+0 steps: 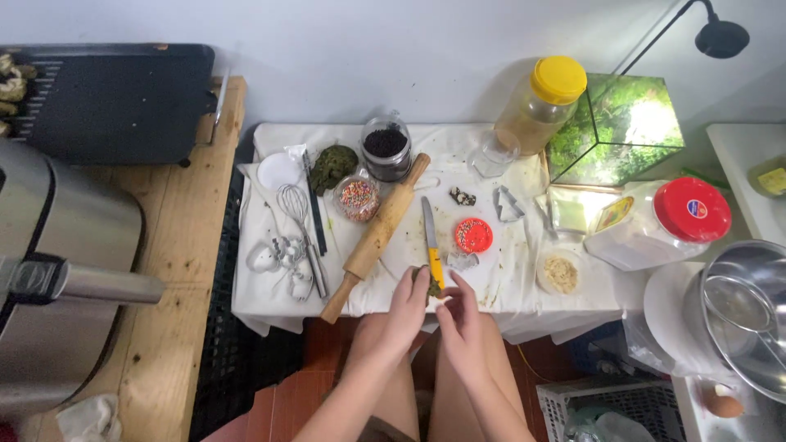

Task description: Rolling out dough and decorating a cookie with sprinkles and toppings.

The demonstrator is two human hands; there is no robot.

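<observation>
While our left hand [407, 309] and right hand [458, 321] meet at the bench [524, 278] edge, both sets of fingers pinch a small green dough piece [433, 288]. It touches the yellow-handled knife [431, 243].

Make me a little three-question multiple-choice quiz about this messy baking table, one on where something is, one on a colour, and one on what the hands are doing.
1. Where does the long wooden rolling pin lie?
A. left of the yellow-handled knife
B. inside the steel bowl
C. on the floor

2. What colour is the lid of the tall plastic jar at the back?
A. blue
B. yellow
C. black

3. What are the hands doing?
A. resting flat and empty on the table
B. holding a small green lump between them
C. gripping the wire whisk

Answers:
1 A, the pin lies slantwise just left of the yellow-handled knife.
2 B, its screw lid is bright yellow.
3 B, the left hand and right hand meet around a small green lump at the table's near edge.
</observation>
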